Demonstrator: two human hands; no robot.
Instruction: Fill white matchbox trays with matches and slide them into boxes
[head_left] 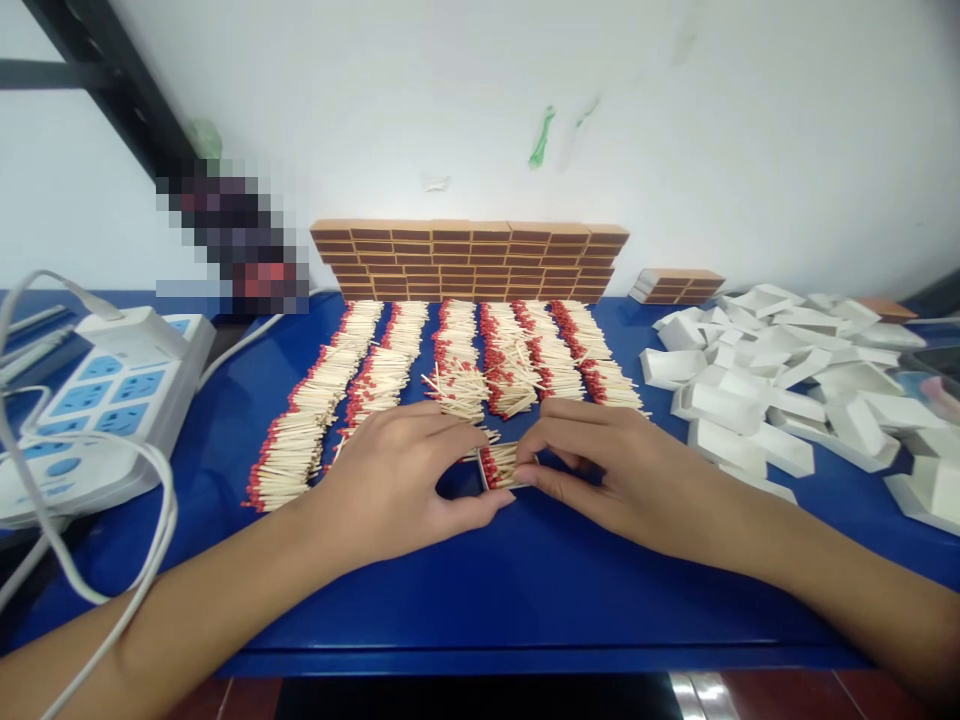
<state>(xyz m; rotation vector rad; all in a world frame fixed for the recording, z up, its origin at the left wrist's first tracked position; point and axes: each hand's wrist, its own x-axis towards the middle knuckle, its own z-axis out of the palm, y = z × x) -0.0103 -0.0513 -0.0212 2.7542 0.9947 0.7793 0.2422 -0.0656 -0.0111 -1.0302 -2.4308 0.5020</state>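
Note:
A small white matchbox tray holding red-headed matches lies near the middle of the table, between my two hands. My left hand curves round its left end, with the thumb at the near edge and the fingers at the far side. At the right end, my right hand closes thumb and fingertips on the tray and the match ends; its other fingers are curled. Just beyond, loose matches lie in several long rows, heads mostly to the left. My left hand partly covers the nearer ends of some rows.
A stacked wall of closed matchboxes stands at the back, with a smaller stack to its right. Empty white trays are heaped on the right. A power strip with looping white cables occupies the left of the blue table.

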